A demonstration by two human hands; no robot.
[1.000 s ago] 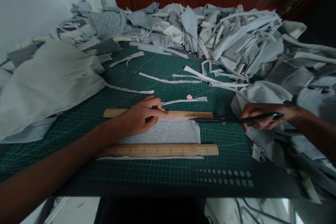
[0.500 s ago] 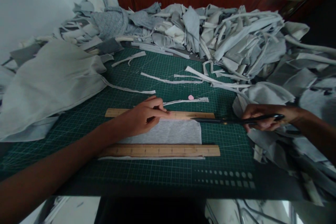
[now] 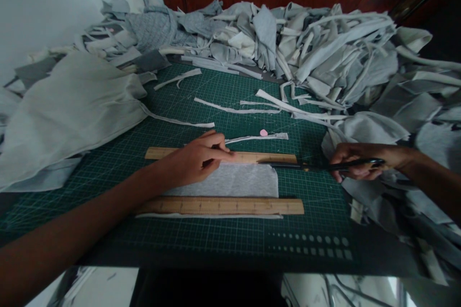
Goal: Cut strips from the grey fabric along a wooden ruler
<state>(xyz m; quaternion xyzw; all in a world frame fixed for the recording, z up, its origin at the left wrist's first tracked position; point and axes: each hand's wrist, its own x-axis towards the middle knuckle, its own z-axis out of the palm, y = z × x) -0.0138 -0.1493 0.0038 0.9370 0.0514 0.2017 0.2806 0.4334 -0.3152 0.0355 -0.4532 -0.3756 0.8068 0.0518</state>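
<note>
A piece of grey fabric [image 3: 245,181] lies flat on the green cutting mat [image 3: 317,206], between two wooden rulers. My left hand [image 3: 201,156], fingers curled, presses its fingertips down on the upper wooden ruler [image 3: 270,158] along the fabric's far edge. On the right, my right hand [image 3: 355,163] grips black-handled scissors [image 3: 288,166]. Their long blades point left and run along the upper ruler's near edge, by the fabric's top right corner. The lower wooden ruler [image 3: 237,206] rests along the fabric's near side, with neither hand on it.
Piles of grey and off-white fabric scraps [image 3: 266,33] line the back and right of the mat. A large pale cloth [image 3: 72,115] covers the left. Thin cut strips [image 3: 237,111] and a small pink piece [image 3: 263,132] lie beyond the upper ruler.
My right hand and the scissors have moved slightly left, the blades reaching farther along the ruler's edge. My left hand keeps its place on the ruler. The view has shifted a little.
</note>
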